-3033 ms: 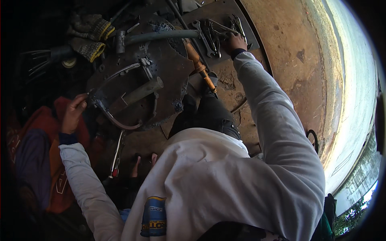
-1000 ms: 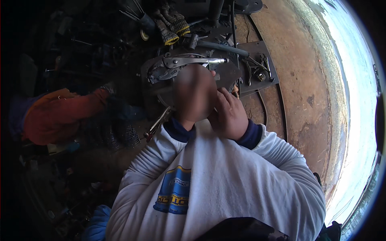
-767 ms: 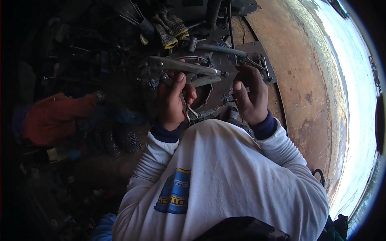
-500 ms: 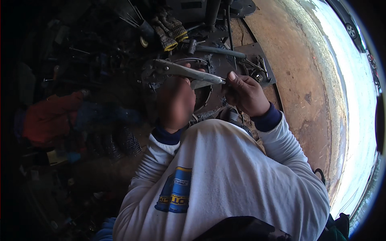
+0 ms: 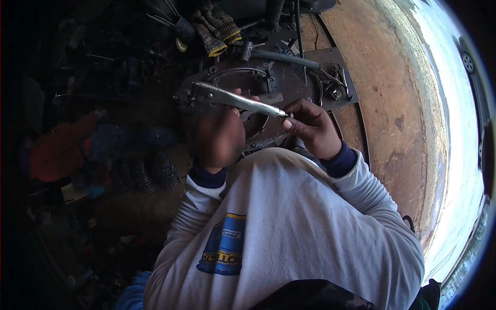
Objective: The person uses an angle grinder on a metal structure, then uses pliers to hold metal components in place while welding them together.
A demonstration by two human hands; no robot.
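Note:
Metal locking pliers [image 5: 232, 99] lie slantwise between my hands, jaws to the left and handle end to the right. My left hand [image 5: 219, 137], partly blurred, is closed around them from below, its fingertips showing behind the handle. With thumb and forefinger my right hand [image 5: 316, 130] pinches the adjusting screw [image 5: 289, 115] at the handle's end. Below the pliers is a dark metal plate [image 5: 289, 77] with a curved opening. A hammer [image 5: 284, 56] rests on it just beyond my hands.
Work gloves [image 5: 212, 33] with yellow cuffs lie at the far side, beside a dark container [image 5: 183, 32] of thin rods. A small metal mechanism [image 5: 336, 93] sits on the plate's right corner. Orange cloth [image 5: 62, 155] and wire coils [image 5: 168, 173] are at the left. Brown ground [image 5: 398, 129] stretches rightward.
The pliers have turned a little, their handle end now lower and nearer me. My right thumb and forefinger have shifted on the screw, which now shows. The view has moved slightly.

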